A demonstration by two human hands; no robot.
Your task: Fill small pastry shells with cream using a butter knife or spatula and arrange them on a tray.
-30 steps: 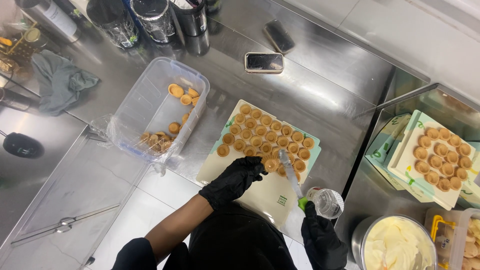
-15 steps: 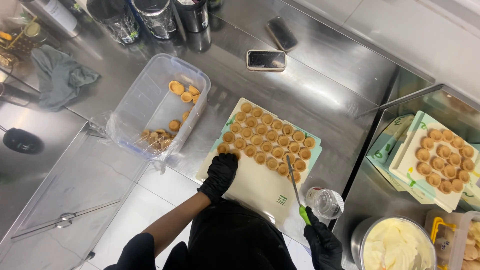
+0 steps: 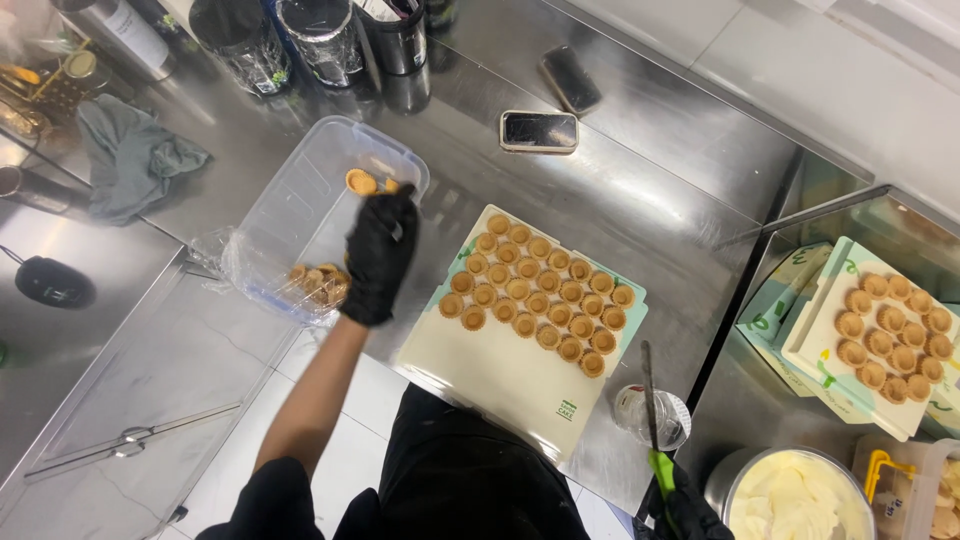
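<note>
Knife (image 3: 651, 400) in right hand (image 3: 685, 510)

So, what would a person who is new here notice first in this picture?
Most likely the pale board in the middle of the steel counter, with rows of small golden tart shells across its far half. Next, the black-gloved left hand reaching into the clear plastic tub to the left, which holds more shells. At the bottom right, the right hand holds a green-handled tool beside a bowl of cream.
</note>
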